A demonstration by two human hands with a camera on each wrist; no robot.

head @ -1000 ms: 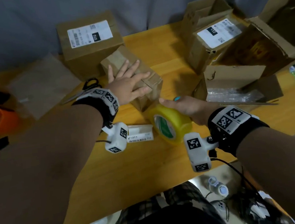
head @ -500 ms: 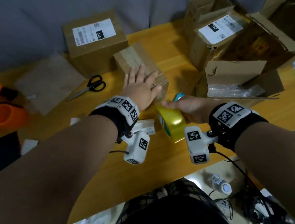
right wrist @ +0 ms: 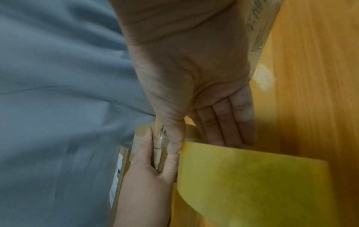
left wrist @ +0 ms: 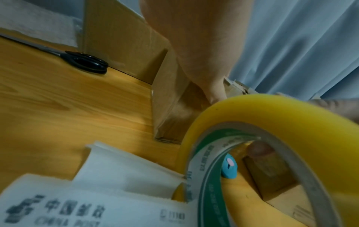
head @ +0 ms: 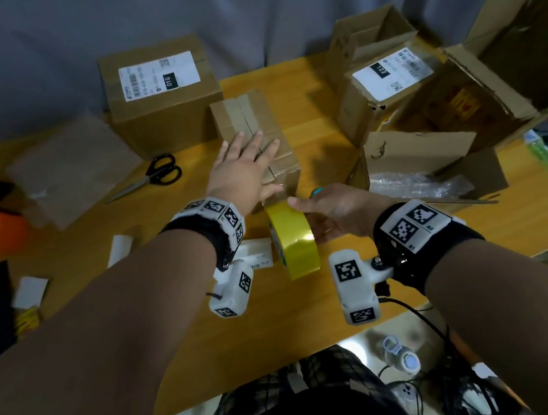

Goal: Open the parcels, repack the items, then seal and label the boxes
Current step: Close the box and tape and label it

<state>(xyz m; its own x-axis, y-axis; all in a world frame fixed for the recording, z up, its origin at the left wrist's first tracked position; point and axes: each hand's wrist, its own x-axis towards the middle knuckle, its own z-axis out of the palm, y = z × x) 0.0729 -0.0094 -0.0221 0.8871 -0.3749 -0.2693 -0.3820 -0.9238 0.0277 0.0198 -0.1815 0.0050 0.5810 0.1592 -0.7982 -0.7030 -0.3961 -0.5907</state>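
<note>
On the table (head: 190, 324) at frame centre, I see the small taped box (head: 258, 130) lying under my left hand (head: 244, 173), fingers spread flat on its top. Just below it, my right hand (head: 338, 209) grips the upright yellow tape roll (head: 295, 239), thumb on its rim, fingers behind it, touching the box's near end.

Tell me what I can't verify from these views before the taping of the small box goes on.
- Tape roll: the free end is hidden behind the right hand in the head view; the wrist views are blurred there.
- Small box: the left hand covers part of the top seam.
- Label sheets: cut off by the left wrist view's edge, print blurred.
- Open box: flaps hide its contents.
</note>
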